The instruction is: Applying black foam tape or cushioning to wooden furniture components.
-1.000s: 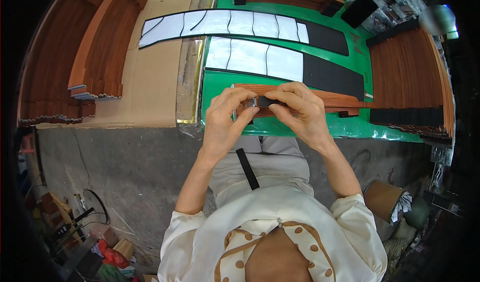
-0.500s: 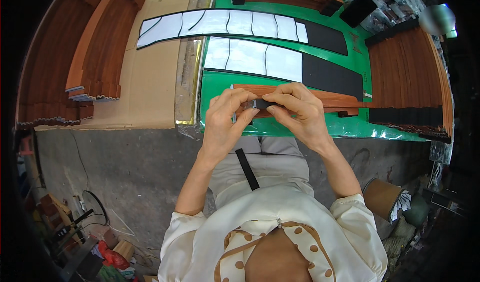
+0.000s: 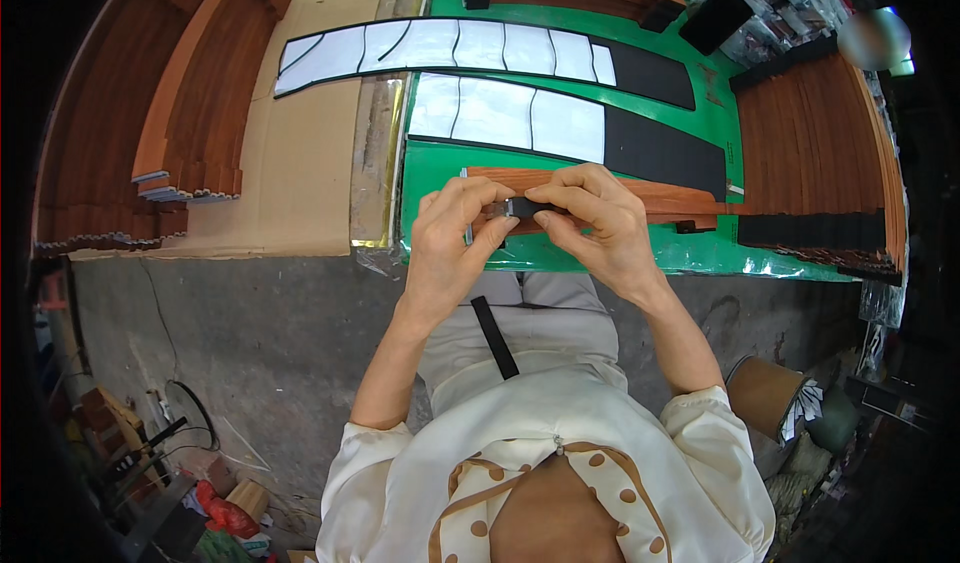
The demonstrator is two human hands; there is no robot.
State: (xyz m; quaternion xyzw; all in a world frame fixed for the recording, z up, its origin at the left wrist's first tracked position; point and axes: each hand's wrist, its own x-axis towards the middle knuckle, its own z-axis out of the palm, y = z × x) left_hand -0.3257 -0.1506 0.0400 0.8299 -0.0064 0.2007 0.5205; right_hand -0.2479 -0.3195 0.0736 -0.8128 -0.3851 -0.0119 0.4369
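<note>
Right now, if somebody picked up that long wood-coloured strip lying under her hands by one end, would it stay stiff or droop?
The wood-coloured strip would probably stay fairly stiff: it lies flat and straight-edged on the green mat. It looks thin, so it is likely light and may flex a little. It shouldn't roll, being flat. Both hands, left hand and right hand, pinch a small black piece above it.

Left hand (image 3: 455,238) and right hand (image 3: 590,218) meet fingertip to fingertip, pinching.

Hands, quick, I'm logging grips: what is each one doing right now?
Left hand: closed, pinching the small dark piece.
Right hand: closed, pinching the same piece from the other end.
</note>
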